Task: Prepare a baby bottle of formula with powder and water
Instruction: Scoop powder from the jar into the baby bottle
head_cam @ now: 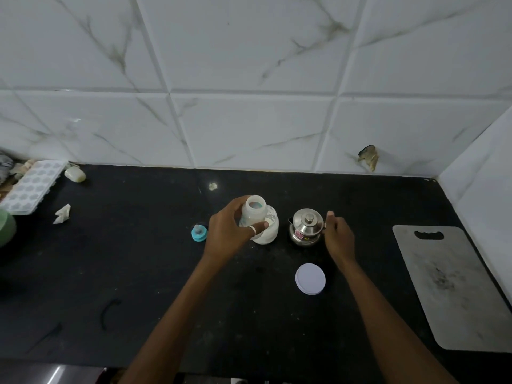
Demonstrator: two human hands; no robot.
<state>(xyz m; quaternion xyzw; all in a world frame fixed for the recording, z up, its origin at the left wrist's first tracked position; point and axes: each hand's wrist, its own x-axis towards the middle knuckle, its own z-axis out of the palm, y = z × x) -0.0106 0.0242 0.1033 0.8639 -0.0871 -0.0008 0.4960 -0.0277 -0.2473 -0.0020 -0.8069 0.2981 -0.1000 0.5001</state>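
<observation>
My left hand (231,230) grips an open baby bottle (252,212), held just above the black counter (138,273). Right behind the bottle stands an open jar of white powder (268,231). Its white lid (310,279) lies flat nearer to me. A small steel pot with a lid and knob (305,227) stands to the right of the jar. My right hand (338,236) is at the pot's handle, fingers curled around it. The bottle's blue ring with its teat (199,232) sits on the counter to the left of my left hand.
A grey cutting board (454,289) lies at the right, near the side wall. At the far left are a white ice tray (30,187), a pale soap bar (75,174), a crumpled paper scrap (62,214) and a green bowl's edge (5,227). A tiled wall stands behind the counter.
</observation>
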